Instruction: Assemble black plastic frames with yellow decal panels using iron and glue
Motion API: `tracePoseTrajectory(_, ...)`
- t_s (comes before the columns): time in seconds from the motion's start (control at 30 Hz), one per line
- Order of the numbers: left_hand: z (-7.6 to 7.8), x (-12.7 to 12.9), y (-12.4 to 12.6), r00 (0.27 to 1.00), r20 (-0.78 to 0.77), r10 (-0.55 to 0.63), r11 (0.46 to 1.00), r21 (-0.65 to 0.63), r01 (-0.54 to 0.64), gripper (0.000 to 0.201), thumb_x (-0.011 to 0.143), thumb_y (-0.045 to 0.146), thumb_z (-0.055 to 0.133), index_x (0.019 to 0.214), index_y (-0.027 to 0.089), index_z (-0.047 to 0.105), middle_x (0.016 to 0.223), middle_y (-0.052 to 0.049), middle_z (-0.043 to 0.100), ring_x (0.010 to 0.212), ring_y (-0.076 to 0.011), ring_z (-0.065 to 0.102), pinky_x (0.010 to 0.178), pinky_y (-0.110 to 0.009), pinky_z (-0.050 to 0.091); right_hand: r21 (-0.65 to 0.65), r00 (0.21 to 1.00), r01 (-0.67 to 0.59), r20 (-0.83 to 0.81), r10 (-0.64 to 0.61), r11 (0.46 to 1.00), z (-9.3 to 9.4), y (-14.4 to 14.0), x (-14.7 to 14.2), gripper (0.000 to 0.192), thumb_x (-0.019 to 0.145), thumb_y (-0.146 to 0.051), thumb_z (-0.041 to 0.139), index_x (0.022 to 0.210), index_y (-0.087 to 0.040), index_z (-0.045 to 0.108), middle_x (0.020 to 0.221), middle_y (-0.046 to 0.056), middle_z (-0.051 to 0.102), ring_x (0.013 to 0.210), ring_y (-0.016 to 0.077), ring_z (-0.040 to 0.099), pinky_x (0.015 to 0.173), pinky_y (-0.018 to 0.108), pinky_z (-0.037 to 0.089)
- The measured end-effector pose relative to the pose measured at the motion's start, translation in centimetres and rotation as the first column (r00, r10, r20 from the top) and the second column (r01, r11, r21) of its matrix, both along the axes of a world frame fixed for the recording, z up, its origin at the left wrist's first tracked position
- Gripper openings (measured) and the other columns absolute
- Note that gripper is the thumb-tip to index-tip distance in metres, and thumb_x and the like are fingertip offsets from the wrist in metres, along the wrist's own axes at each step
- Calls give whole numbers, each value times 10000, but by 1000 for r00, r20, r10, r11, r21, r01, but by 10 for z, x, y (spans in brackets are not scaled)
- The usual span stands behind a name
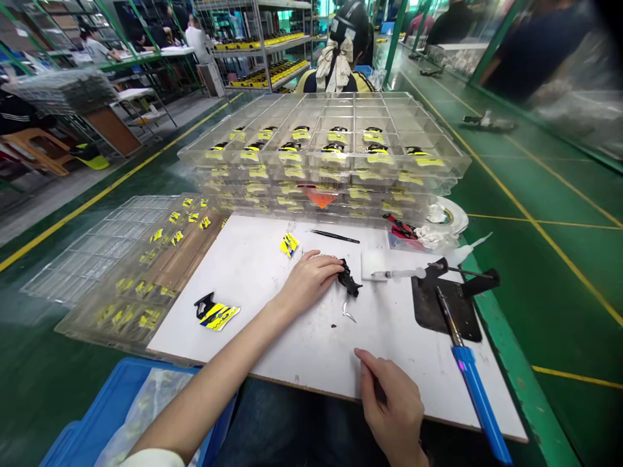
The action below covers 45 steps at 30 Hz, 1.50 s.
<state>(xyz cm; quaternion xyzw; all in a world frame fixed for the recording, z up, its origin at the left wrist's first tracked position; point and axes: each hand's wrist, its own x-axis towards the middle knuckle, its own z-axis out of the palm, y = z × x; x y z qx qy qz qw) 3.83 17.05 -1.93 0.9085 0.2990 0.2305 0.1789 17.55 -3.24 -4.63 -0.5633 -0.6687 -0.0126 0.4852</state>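
Note:
My left hand [314, 279] reaches across the white board [272, 357], its fingertips closed on a small black plastic part [348, 280]. Near the board's front edge, my right hand [392, 402] is loosely curled, thumb against the index finger; nothing shows in it. Between the hands lie a thin, clear curved piece [348, 313] and a small dark scrap [333, 325]. Black tweezers [335, 237] rest beyond my left hand. A yellow-and-black striped piece [289, 244] lies at the back, and a black part with a striped yellow panel [217, 312] at the left.
Stacked clear compartment trays [311, 172] with yellow-black parts stand behind the board; more trays [126, 285] are at left. A blue-handled soldering iron [474, 389] leans on a black stand [445, 311] at right. A syringe [396, 274] lies by a white pad [374, 263]. People sit beyond.

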Motion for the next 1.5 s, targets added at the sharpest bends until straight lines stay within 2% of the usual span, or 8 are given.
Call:
tracePoseTrajectory(0.4,18,-5,-19,912,405,68,998,-38,-58,168,1000,154,542,1021,182,706,1181,-121,739,1139,-211,696,1017,-379,561,-138,974,70,-204,-98,988,-2,-4,3,163,965,-160,600,1061,-197,726,729,28,707,536,140,626,508,248,489)
tracePoseTrajectory(0.47,24,-13,-38,897,441,-30,1000,16,26,147,1006,173,558,1029,176,703,1187,-119,745,1176,-197,683,1046,-344,545,-298,864,46,-468,-188,953,3,-3,6,217,1004,-338,570,1074,-200,723,687,21,674,522,152,613,522,258,513)
tracePoseTrajectory(0.63,29,-29,-87,904,281,-323,930,270,249,183,1024,111,503,1099,130,669,1191,-111,766,1237,-205,654,1152,-351,440,-363,427,-507,-894,-139,782,21,10,1,529,945,-664,526,1116,-192,691,728,59,691,585,206,644,550,321,561)
tracePoseTrajectory(0.73,32,-39,-83,956,166,-242,956,210,205,238,1035,186,501,1240,174,621,1295,-96,723,1239,-181,647,1176,-355,408,-505,488,-377,-821,-297,777,22,12,-4,337,876,-516,727,959,-190,713,672,28,682,564,172,627,544,257,548)
tracePoseTrajectory(0.8,33,-48,-61,995,96,11,995,99,-20,328,1018,292,543,1334,211,568,1368,-109,669,1279,-197,614,1158,-374,427,-530,580,-225,-747,-325,818,19,10,-2,359,834,-523,762,927,-178,730,743,63,733,577,194,670,537,257,571)
tracePoseTrajectory(0.87,32,-55,-33,938,2,346,938,21,-346,338,1010,339,536,1314,195,565,1367,-137,633,1294,-245,588,1098,-414,475,-520,666,-110,-671,-326,847,15,6,2,372,806,-528,778,909,-172,743,763,76,750,563,213,694,506,254,578)
tracePoseTrajectory(0.97,26,-57,5,839,-80,538,842,28,-538,383,983,365,553,1263,104,574,1288,-231,594,1177,-375,610,979,-565,492,-508,732,-6,-590,-342,861,12,3,7,354,827,-521,757,920,-180,741,732,58,741,577,212,705,495,229,567)
tracePoseTrajectory(1.5,33,-57,44,793,-11,609,792,-52,-608,272,934,167,481,1054,124,722,1006,-75,707,954,-231,672,970,-375,500,-457,614,-90,-725,-312,885,24,5,2,233,910,-433,685,936,-211,750,926,57,732,767,183,675,700,266,592)
